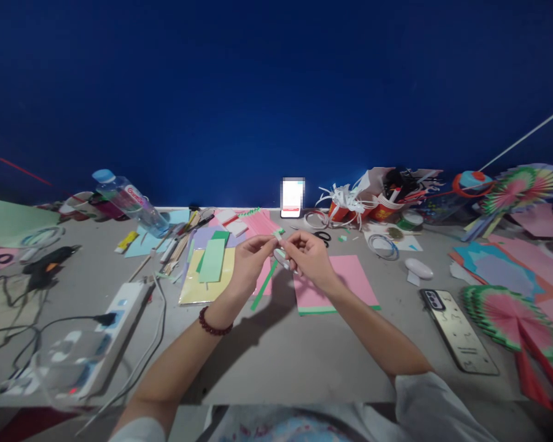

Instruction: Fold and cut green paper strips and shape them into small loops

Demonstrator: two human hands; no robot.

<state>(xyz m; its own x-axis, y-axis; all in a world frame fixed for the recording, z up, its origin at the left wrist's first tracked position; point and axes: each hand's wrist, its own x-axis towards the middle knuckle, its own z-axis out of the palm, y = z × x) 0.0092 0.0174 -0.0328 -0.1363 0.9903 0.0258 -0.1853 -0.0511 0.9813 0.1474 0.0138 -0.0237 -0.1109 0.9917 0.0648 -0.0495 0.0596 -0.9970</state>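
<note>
My left hand (253,261), with a beaded bracelet (215,324) at the wrist, is closed in a pinch at the centre, above the table. A small pale green paper piece (279,233) shows at its fingertips. Close beside it my right hand (311,258) is also closed, its curled fingers around a white roll of tape (281,258). Fingertips of both hands nearly meet. Below them lies a narrow green paper strip (264,285). Under the right forearm is a pink sheet (354,282) with a green edge. Pale green cards (213,261) rest on a yellow packet (188,293) to the left.
A phone (292,197) stands upright against the blue wall; another phone (461,331) lies at right near folded paper fans (516,322). Black scissors (322,238) lie behind my right hand. At left are a power strip (115,337), cables, a glue gun (50,267) and a tilted bottle (131,199).
</note>
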